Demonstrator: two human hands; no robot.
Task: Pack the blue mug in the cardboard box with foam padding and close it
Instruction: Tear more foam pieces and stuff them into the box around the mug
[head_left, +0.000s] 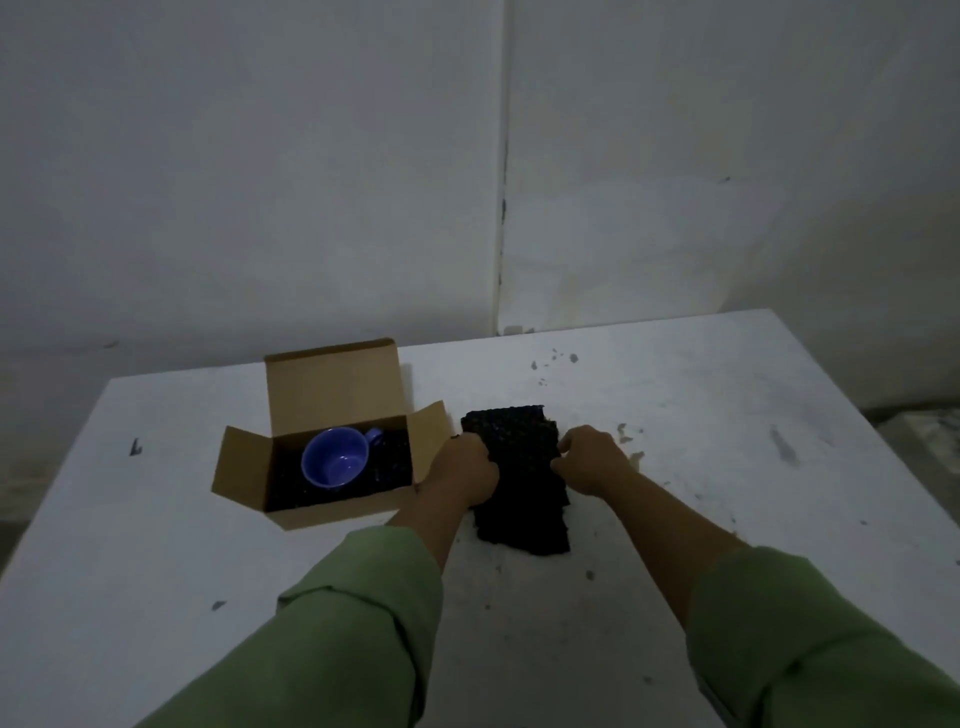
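Both hands are closed on one piece of black foam padding (519, 467) just right of the frame's centre. The left hand (462, 475) pinches its left edge, fingers curled onto the top; the right hand (592, 460) pinches its right edge the same way. The foam is a rough rectangle whose long axis runs from the lower centre of the frame up toward the wall. Its near end rests on the white table (727, 441); whether the far end is lifted cannot be told. It looks layered at the near edge, but a count of sheets cannot be made out.

Two green sleeves (358, 613) come in from the bottom corners, rolled back at the forearms.

Just left of the left hand stands one cardboard box (332, 506), open. Its lid flap stands up at the back and two side flaps splay outward. Dark foam lines the inside. One blue mug (335, 457) lies in it, left of centre in the frame, tipped so its mouth faces up toward the camera and its handle points to the upper right. The box's right flap sits near the left knuckles; contact cannot be judged.
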